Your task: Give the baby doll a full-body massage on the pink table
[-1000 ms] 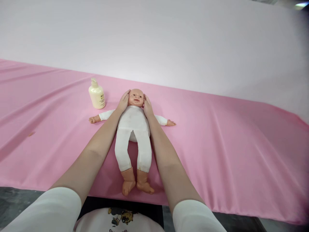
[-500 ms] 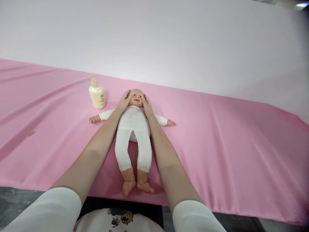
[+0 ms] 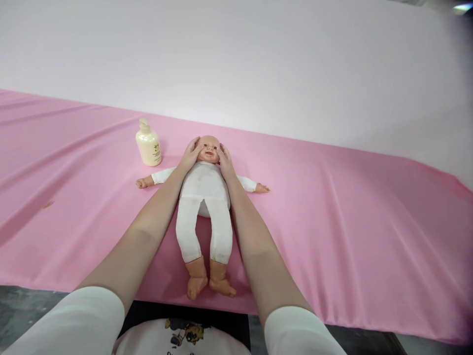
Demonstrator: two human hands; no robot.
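Sleeves: white cuffs [image 3: 88,320] at the bottom edge, both forearms running up toward 12 o'clock, one each side of the doll so the body lies free between them.
Doll: baby doll [image 3: 205,197] on its back on the pink sheet [image 3: 332,222], feet at 6 o'clock near the table's front edge, head at 12 o'clock, arms spread out to 9 and 3 — laid flat and face-up, which I'd say is what lets both palms get at the face.
Left hand: left hand [image 3: 189,157] cups the doll's cheek at the 9 o'clock side of the head, fingers spread and lying flat on it, not clenched.
Right hand: right hand [image 3: 224,161] mirrors it at the 3 o'clock side, fingers loosely extended, thumb near the mouth; the even hold keeps the head centred, by my read.
Bottle: cream pump bottle [image 3: 148,144] stands upright at 10 o'clock from the head, just beside it yet apart, within easy reach.
Backdrop: pale wall [image 3: 258,59] beyond the sheet.
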